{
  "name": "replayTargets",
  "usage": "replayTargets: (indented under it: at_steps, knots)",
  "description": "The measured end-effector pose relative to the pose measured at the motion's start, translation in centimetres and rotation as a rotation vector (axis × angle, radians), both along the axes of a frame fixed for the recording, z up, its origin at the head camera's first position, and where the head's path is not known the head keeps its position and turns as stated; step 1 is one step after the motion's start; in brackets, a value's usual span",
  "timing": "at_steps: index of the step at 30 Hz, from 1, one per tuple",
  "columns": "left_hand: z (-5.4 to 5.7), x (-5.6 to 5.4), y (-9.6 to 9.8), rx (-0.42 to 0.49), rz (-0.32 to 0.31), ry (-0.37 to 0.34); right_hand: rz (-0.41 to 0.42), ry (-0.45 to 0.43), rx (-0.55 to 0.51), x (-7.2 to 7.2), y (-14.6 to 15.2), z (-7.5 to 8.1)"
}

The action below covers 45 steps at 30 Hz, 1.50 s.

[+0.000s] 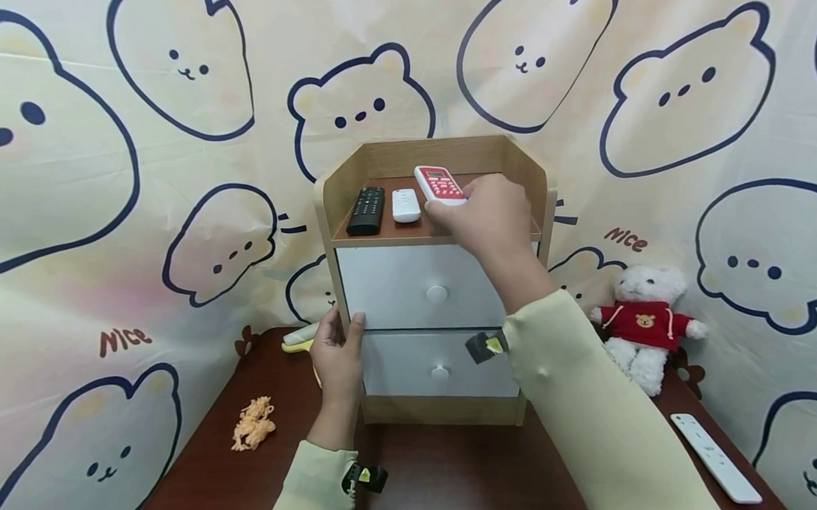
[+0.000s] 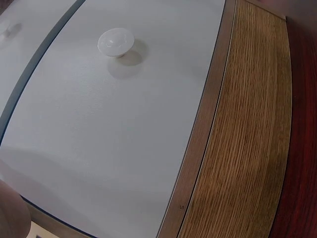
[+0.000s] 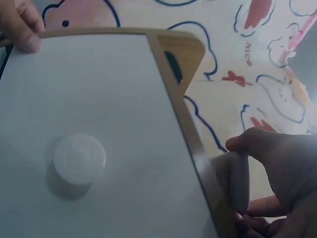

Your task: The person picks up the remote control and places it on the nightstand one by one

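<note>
My right hand (image 1: 494, 217) holds a small white device with a red keypad face and a little screen (image 1: 441, 182) over the top shelf of a wooden cabinet (image 1: 443, 411). Seen from the right wrist, the thumb and fingers pinch the device (image 3: 239, 182) by its edges, near the cabinet's top front edge. A black remote (image 1: 366, 211) and a small white remote (image 1: 406, 206) lie side by side on that shelf. My left hand (image 1: 337, 350) grips the cabinet's left side, thumb at the front edge. Two white drawers with round knobs (image 1: 437, 293) are closed.
On the brown table, a tangle of orange yarn (image 1: 253, 424) lies at the left. Behind my left hand is a partly hidden yellow and pale item (image 1: 300, 339). At the right, a white teddy bear in red (image 1: 644, 323) sits behind a long white remote (image 1: 715, 457).
</note>
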State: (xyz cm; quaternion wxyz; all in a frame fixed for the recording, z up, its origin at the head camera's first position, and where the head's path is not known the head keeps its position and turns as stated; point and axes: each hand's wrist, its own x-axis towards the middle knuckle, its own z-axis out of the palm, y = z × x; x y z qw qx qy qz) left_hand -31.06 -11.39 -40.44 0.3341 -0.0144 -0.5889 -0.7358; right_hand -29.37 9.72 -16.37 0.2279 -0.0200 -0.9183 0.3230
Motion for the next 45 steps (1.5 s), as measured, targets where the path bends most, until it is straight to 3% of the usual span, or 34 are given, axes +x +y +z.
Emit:
replayTargets:
  at_steps: [5, 11, 34, 38, 40, 42, 45]
  knots:
    - [-0.1, -0.2, 0.0, 0.009, -0.003, -0.003, -0.024, -0.022, 0.063, -1.6, -0.2, -0.1]
    - [-0.1, -0.2, 0.1, 0.008, 0.002, 0.012, -0.052, -0.019, 0.095, -2.4, -0.4, -0.2]
    - [0.1, 0.1, 0.2, 0.007, 0.007, 0.016, -0.081, -0.028, 0.253, -2.4, -0.6, -0.9]
    - [0.1, 0.1, 0.2, -0.003, 0.011, 0.005, -0.072, 0.022, 0.260, -1.8, -0.4, -1.3]
    - [0.1, 0.1, 0.2, -0.007, 0.017, 0.000, -0.051, 0.090, 0.261, -1.2, -0.3, -2.0]
    - [0.2, 0.1, 0.2, -0.004, 0.021, 0.001, -0.015, 0.198, 0.237, -0.2, 0.0, -3.1]
    - [0.2, 0.2, 0.2, 0.000, 0.023, 0.003, 0.069, 0.439, 0.165, 1.6, 0.7, -5.7]
